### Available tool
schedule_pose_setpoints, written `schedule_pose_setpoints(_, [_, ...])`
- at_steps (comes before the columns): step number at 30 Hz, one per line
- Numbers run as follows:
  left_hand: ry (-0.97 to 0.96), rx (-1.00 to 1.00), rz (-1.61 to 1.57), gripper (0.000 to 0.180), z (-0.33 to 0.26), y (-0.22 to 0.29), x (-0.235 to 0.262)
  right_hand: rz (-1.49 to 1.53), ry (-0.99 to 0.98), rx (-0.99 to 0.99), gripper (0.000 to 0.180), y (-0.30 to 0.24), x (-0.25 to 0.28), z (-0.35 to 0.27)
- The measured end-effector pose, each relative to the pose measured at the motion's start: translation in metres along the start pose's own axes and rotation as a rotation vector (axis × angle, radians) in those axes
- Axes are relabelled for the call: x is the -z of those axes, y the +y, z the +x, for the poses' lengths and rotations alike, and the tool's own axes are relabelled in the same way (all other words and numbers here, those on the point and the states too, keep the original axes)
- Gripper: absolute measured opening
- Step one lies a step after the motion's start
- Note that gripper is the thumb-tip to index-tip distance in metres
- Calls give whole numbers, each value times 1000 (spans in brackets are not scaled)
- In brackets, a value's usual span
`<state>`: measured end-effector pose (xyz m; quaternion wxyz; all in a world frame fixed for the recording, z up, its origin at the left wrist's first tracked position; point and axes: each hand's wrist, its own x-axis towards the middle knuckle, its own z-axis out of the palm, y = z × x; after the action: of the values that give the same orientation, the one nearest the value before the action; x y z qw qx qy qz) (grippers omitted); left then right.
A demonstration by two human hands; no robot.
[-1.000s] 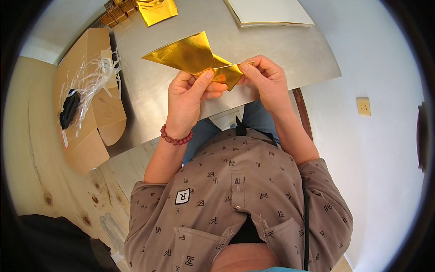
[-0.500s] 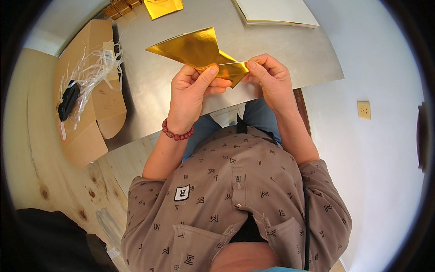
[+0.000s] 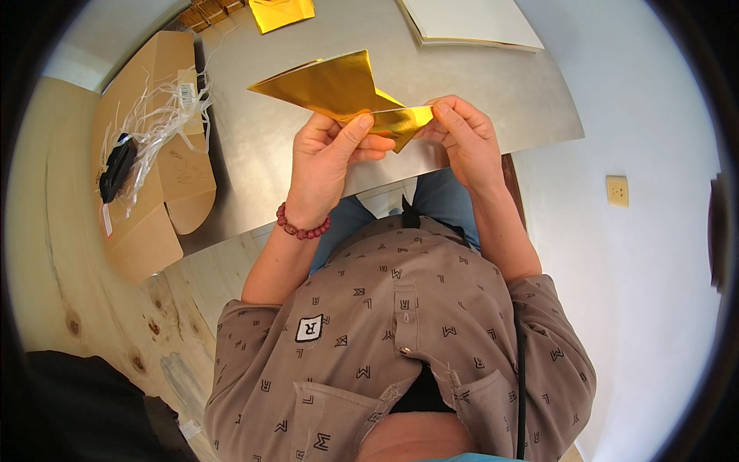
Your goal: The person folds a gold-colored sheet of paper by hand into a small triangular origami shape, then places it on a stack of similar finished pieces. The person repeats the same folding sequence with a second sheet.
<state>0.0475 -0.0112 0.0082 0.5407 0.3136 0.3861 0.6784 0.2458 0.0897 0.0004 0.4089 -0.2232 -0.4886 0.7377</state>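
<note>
A shiny gold foil paper [image 3: 327, 86], folded into angled flaps, is held up over the near edge of the metal table [image 3: 500, 100]. My left hand [image 3: 332, 146] is closed on its lower middle, thumb on top and fingers underneath. A wide pointed flap rises to the left above that hand. My right hand [image 3: 463, 132] pinches the right end of the narrower folded part between thumb and fingers. Behind the folds, part of both hands' fingers is hidden.
Folded gold paper [image 3: 281, 13] lies at the table's far side, beside brown bundles [image 3: 206, 14]. A stack of white-backed sheets [image 3: 469, 21] sits far right. On the left, an opened cardboard box [image 3: 181, 185] bears clear plastic strips [image 3: 158, 115] and a black object [image 3: 118, 168].
My right hand has shifted slightly to the right along the folded part, whose right end now shows more gold. My left hand keeps its hold almost unmoved.
</note>
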Motion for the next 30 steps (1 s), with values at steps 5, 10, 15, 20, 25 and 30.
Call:
schedule_pose_setpoints(5, [6, 9, -3, 18, 1, 1, -4, 34, 7, -29, 26, -3, -5, 1])
schedule_pose_setpoints(10, [14, -6, 25, 19, 4, 3, -9, 25, 72, -26, 21, -2, -16, -5])
schedule_pose_setpoints(15, [6, -2, 20, 19, 4, 4, -10, -171, 43, 15, 14, -2, -10, -2])
schedule_pose_setpoints(20, [1, 17, 5, 19, 4, 4, -9, -251, 60, 34, 16, -2, -6, -1])
schedule_pose_setpoints(25, [15, -2, -29, 18, 3, 2, -10, -258, 44, 65, 16, -1, -5, 1])
schedule_pose_setpoints(30, [19, 8, -87, 18, 3, -3, -10, -294, 40, 76, 15, -1, -6, 2])
